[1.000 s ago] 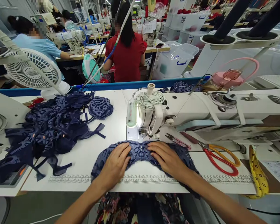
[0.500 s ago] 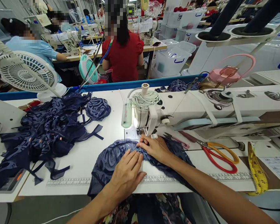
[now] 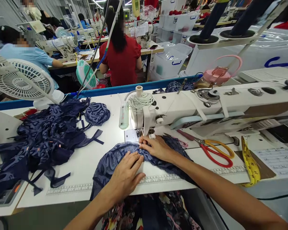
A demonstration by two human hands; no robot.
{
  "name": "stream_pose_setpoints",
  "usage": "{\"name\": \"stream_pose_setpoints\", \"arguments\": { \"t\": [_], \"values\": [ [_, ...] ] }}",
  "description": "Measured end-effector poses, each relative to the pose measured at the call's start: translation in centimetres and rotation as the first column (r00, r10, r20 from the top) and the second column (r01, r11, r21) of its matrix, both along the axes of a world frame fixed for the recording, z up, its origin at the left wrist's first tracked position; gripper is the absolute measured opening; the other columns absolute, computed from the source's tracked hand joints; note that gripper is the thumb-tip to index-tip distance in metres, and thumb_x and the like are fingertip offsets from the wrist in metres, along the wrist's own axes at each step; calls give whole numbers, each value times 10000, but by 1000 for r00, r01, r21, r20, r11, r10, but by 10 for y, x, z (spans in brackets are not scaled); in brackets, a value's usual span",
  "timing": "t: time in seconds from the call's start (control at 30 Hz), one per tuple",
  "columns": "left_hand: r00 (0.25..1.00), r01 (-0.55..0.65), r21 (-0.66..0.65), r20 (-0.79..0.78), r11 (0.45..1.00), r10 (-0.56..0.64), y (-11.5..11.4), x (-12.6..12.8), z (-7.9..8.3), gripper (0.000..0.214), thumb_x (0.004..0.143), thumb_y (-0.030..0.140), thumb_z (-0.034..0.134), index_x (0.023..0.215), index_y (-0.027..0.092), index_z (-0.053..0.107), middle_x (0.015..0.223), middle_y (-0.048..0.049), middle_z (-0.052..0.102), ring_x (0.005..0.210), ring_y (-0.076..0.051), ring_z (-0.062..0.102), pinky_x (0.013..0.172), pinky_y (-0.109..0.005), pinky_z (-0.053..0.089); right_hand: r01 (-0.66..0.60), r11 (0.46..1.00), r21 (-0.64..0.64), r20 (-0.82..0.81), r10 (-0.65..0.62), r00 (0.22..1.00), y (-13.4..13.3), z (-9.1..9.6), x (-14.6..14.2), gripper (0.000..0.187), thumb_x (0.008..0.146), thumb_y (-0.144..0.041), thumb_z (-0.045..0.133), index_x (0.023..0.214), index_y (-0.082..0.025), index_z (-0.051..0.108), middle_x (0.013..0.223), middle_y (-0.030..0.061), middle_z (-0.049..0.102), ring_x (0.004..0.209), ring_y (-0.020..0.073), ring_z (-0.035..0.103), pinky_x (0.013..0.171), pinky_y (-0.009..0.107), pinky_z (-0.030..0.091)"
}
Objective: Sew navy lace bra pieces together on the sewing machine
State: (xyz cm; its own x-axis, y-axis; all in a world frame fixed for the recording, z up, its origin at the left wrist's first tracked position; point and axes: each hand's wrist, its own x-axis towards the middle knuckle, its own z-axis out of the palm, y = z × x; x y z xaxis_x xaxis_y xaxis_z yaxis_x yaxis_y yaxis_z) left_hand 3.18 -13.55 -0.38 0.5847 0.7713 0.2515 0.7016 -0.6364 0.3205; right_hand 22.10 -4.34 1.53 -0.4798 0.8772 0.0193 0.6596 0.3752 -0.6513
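A navy lace fabric piece (image 3: 107, 163) lies spread on the white sewing table, its scalloped top edge just in front of the needle area of a white sewing machine (image 3: 182, 103). My left hand (image 3: 127, 172) rests flat on the lace, fingers extended toward the seam and thumb apart. Close to the presser foot, my right hand (image 3: 156, 148) has its fingers curled and pinched on the upper edge of the same fabric. The fingers hide the exact spot being gripped. More of the lace runs under and behind my right wrist.
Navy lace garments (image 3: 45, 134) are heaped on the left, beside a white fan (image 3: 21, 80). Scissors (image 3: 216, 151) with red and orange handles and a yellow tape measure (image 3: 251, 163) lie right. A printed ruler (image 3: 158, 179) follows the front edge. Co-workers sit beyond.
The head view has turned slightly right, so most things sit further left in the picture. Both hands stay at nearly the same places on the lace.
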Motion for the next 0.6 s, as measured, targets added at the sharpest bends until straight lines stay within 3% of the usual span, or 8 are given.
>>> {"name": "stream_pose_setpoints", "arguments": {
  "t": [0.17,0.23,0.37,0.5,0.6],
  "values": [
    [983,-131,40,138,991,124,9,-3,-7,355,973,152,391,1304,169,518,1265,-142,591,1229,-237,548,1032,-444,502,-126,973,193,-59,140,988,-37,-2,21,252,969,-170,425,1170,-213,571,1132,75,633,1071,191,576,936,350,464],
    [984,-166,73,80,983,160,15,-8,-12,357,963,172,413,1302,172,524,1292,-144,571,1258,-268,519,1038,-492,483,-183,938,293,-8,194,981,-45,-13,31,283,964,-161,438,1216,-205,560,1196,94,618,1141,213,556,986,404,464],
    [985,-163,81,-40,983,167,21,-20,-12,408,955,266,470,1354,180,477,1372,-145,511,1309,-295,460,1092,-552,404,-130,910,393,57,116,992,-43,-26,50,325,963,-156,419,1247,-212,567,1256,98,605,1173,226,559,1018,446,476],
    [984,-179,178,4,968,181,3,-27,3,431,957,198,458,1387,178,430,1330,-143,541,1282,-264,485,1069,-470,449,-80,896,437,35,73,997,-59,-11,61,356,961,-128,388,1257,-223,561,1229,98,612,1134,225,578,997,432,497],
    [979,-187,269,-30,945,202,-26,-41,6,474,934,210,522,1400,201,437,1228,-133,604,1189,-271,548,997,-435,492,-160,883,441,95,132,987,-85,-4,68,355,954,-192,466,1304,-203,521,1244,120,606,1161,253,555,1001,454,485]
  ]
}}
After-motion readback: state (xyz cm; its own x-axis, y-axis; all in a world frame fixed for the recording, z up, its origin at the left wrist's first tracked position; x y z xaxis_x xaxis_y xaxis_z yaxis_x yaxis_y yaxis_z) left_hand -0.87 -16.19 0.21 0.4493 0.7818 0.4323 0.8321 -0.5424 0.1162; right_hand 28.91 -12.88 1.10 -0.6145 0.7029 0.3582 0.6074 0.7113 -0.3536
